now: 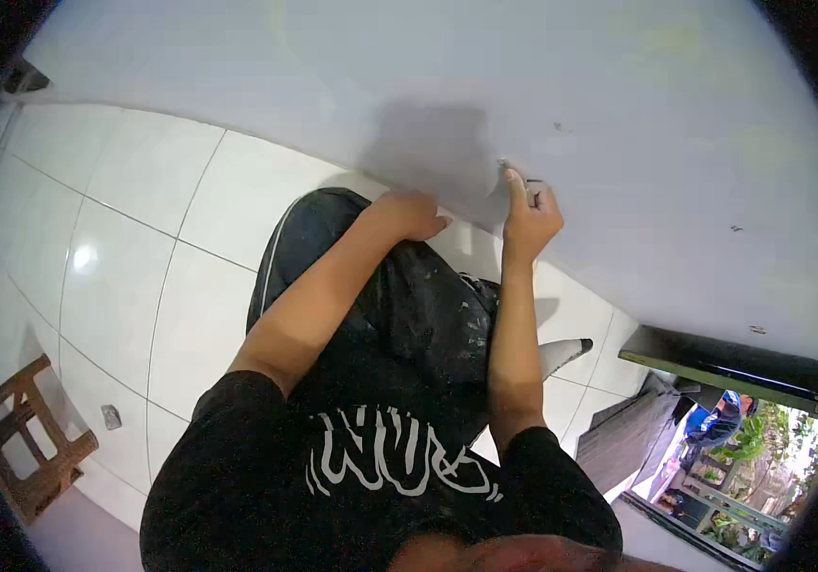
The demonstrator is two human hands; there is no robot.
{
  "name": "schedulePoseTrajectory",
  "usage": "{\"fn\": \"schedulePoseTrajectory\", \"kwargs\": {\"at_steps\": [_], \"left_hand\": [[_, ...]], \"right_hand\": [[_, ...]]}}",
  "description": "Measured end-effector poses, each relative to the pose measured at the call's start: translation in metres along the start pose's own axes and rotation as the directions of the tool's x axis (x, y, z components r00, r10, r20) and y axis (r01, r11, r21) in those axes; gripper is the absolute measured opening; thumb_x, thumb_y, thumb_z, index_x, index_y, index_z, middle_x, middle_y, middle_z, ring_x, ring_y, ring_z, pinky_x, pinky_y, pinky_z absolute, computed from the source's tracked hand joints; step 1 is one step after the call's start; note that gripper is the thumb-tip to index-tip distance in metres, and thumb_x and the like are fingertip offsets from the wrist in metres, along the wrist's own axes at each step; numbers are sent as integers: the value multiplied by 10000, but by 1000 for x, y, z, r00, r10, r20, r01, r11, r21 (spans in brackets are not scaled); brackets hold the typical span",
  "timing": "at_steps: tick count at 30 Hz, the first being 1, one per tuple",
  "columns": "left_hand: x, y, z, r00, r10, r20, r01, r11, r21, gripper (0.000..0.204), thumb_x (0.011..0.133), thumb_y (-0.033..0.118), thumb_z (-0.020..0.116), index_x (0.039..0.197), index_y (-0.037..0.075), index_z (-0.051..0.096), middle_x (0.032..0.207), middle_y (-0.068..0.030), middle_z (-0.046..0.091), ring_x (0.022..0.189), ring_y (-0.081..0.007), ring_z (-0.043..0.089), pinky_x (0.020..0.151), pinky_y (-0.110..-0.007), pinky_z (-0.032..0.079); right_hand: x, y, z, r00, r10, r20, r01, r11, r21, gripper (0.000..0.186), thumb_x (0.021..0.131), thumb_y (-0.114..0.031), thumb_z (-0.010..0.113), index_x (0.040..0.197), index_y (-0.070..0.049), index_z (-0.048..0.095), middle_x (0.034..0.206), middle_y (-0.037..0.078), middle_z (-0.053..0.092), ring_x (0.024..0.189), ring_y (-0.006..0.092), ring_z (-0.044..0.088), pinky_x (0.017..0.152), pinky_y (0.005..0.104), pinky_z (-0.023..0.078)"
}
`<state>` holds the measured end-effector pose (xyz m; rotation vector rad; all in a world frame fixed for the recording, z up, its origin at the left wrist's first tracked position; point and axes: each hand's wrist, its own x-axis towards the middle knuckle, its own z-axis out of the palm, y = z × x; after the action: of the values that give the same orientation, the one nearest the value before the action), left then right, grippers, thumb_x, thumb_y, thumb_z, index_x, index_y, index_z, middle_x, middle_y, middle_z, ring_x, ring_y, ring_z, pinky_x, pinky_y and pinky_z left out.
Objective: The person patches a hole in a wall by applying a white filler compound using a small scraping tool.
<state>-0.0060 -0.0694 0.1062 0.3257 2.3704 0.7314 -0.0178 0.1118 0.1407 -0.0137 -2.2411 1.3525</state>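
Against the wall, the right hand is pinching a thin object; slipping could be causing scratches; the left hand is resting, grip unclear.

"Where's the camera?"
"Worn on the head, looking steeply down over the black shirt at the left hand and right hand."
"Facing what?"
"The pale wall ahead, with tiled floor to the left."
"How near?"
"Shirt closest, both hands farther off"

Right hand at wall, left hand over trousers
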Motion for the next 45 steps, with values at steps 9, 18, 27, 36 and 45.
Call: {"fn": "schedulePoseTrajectory", "kwargs": {"at_steps": [9, 18, 27, 36, 45], "left_hand": [[5, -4, 9, 999, -3, -35, 3, 1000, 9, 656, 966, 530, 456, 1297, -27, 560, 1334, -249, 557, 1253, -402, 526, 1067, -490, 402], [3, -1, 8, 999, 0, -32, 0, 1000, 18, 654, 973, 523, 437, 1300, -30, 558, 1339, -247, 554, 1260, -398, 519, 1077, -476, 400], [3, 1, 12, 998, 19, -58, -18, 1000, 5, 651, 970, 534, 441, 1287, -22, 560, 1322, -259, 561, 1239, -411, 531, 1060, -486, 409], [5, 0, 14, 1000, 5, -26, -5, 1000, 31, 656, 973, 539, 432, 1312, -13, 539, 1334, -261, 550, 1250, -425, 517, 1063, -486, 403], [3, 3, 7, 999, -27, 44, 27, 1000, 2, 674, 969, 542, 429, 1354, -5, 508, 1383, -239, 523, 1311, -384, 477, 1110, -465, 359]], "right_hand": [[3, 4, 1, 999, -29, 14, 29, 999, -24, 362, 823, -176, 791, 627, -26, 525, 603, -40, 400, 594, 74, 332, 531, 253, 290], [2, 11, 1, 998, -55, -41, 56, 998, 12, 374, 840, -173, 786, 623, -30, 517, 613, -43, 410, 610, 71, 343, 542, 253, 297], [-1, 15, 0, 998, -51, -43, 53, 998, 46, 428, 857, -181, 775, 605, -55, 451, 603, -53, 347, 595, 71, 308, 529, 244, 279], [-1, 10, 4, 997, -59, -44, 60, 998, 12, 412, 865, -193, 765, 615, -47, 473, 600, -56, 360, 593, 62, 306, 515, 251, 271], [0, 16, 7, 995, -98, -9, 98, 994, 47, 396, 863, -206, 772, 629, -40, 499, 594, -59, 410, 586, 56, 340, 516, 234, 291]]}}
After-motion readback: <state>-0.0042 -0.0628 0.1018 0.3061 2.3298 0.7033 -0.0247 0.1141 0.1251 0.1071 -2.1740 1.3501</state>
